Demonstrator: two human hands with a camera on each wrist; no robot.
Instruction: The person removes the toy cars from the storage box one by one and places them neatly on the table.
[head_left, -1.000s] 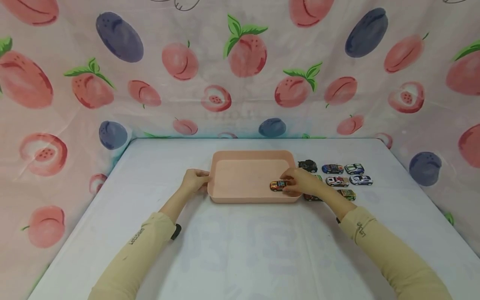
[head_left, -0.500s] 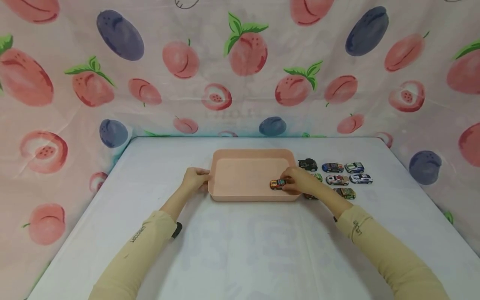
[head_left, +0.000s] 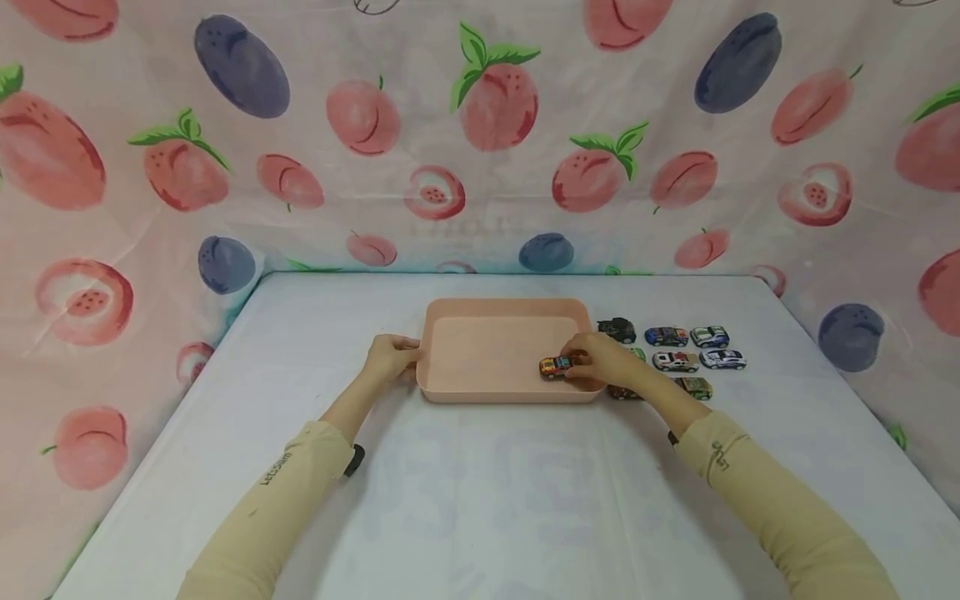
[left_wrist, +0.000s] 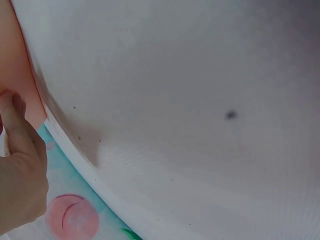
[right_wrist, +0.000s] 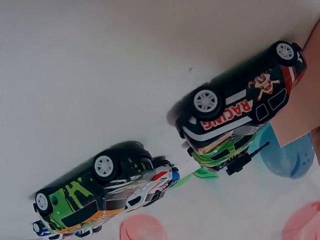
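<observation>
A shallow pink tray (head_left: 510, 397) lies on the white-covered table. At its left side, my left hand (head_left: 388, 360) pinches the wall between thumb and fingers; the left wrist view has this hand at its left edge, against the tray's side (left_wrist: 20, 65). My right hand (head_left: 606, 360) reaches over the right wall and holds an orange toy car (head_left: 553, 367) low inside the tray, near the front right corner. Fingers cover the car's right end. In the right wrist view the held car is out of sight.
Several toy cars stand right of the tray, among them a black one (head_left: 617, 330), a blue one (head_left: 666, 336) and a white one (head_left: 723, 359). Close under the right wrist are a black "RACING" car (right_wrist: 240, 102) and a green-and-black car (right_wrist: 95, 187). Fruit-print cloth (head_left: 495, 192) hangs behind the table.
Both hands stay nearly where they were, the left at the tray's wall and the right on the orange toy car. The head view has shifted slightly.
</observation>
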